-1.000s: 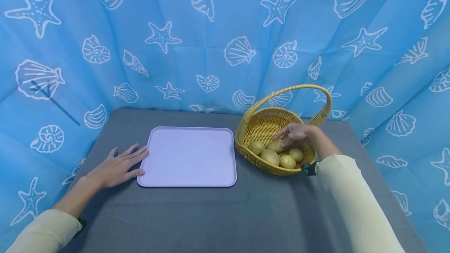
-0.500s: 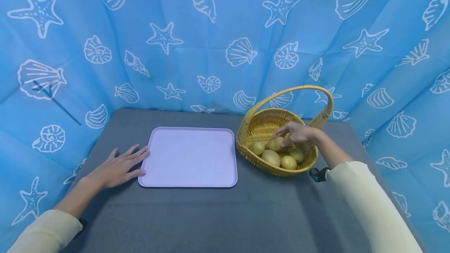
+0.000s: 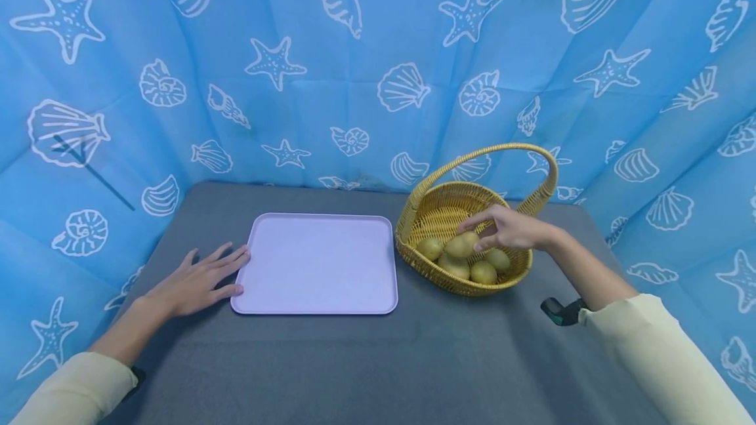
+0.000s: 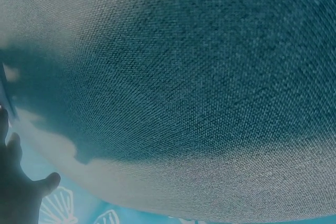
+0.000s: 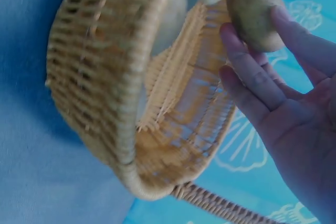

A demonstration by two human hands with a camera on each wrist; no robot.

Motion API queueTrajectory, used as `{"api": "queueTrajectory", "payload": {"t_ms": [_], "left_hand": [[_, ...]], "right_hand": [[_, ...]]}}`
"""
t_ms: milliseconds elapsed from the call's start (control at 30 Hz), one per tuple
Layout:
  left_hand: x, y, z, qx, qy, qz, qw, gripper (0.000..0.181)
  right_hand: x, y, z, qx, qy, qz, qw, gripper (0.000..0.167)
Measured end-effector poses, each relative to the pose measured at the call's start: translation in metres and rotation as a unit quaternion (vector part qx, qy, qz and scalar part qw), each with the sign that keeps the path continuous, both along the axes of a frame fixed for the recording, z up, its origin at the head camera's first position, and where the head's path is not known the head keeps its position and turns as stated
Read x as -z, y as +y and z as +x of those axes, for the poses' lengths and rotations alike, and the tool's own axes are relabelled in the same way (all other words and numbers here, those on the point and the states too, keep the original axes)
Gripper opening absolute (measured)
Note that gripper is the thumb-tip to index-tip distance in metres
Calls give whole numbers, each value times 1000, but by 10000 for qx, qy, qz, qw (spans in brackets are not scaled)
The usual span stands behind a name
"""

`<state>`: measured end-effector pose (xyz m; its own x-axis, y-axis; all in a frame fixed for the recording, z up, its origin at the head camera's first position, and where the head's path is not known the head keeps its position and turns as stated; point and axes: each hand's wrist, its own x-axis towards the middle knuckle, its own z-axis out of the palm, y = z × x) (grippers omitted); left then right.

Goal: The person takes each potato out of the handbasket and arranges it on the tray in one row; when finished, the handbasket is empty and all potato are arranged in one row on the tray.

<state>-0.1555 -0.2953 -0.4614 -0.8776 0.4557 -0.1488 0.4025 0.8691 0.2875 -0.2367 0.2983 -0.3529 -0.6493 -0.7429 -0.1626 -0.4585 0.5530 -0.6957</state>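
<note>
My right hand [image 3: 512, 228] pinches a potato [image 3: 462, 244] between thumb and fingers, over the wicker basket [image 3: 463, 290]. In the right wrist view the held potato [image 5: 253, 11] is up near the basket's rim. Several more potatoes, one of them a round potato [image 3: 483, 273], lie in the basket below. Over on the left, my left hand [image 3: 191, 282] rests with fingers spread, its fingertips on the left edge of the lilac tray [image 3: 315, 264]. Only part of the left hand [image 4: 21, 184] shows in the left wrist view, as a dark shape.
The basket's tall arched handle [image 3: 490, 149] rises behind the right hand. A grey cloth-covered table [image 3: 354, 366] lies under everything. Behind it hangs a blue curtain [image 3: 354, 51] with white shells and starfish.
My right hand has lifted the potato slightly from among the others, and its forearm has swung out to the right. The left hand and tray have stayed put.
</note>
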Motion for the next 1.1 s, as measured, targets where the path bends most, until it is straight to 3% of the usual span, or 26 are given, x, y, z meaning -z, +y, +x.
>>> {"api": "queueTrajectory", "payload": {"t_ms": [400,567,867,1100], "left_hand": [[2,1,2,-28,-55,10,10000,77],[2,1,1,-59,-57,17,10000,77],[-1,2,1,-34,-64,9,10000,71],[-3,3,2,13,3,33,10000,63]], "right_hand": [[-2,-43,25,-450,-81,-589,9972,41],[4,-76,31,-402,-164,-816,9957,41],[43,-143,39,-580,-539,-1305,9883,42],[74,-199,49,-612,-475,-1700,9824,39]]}}
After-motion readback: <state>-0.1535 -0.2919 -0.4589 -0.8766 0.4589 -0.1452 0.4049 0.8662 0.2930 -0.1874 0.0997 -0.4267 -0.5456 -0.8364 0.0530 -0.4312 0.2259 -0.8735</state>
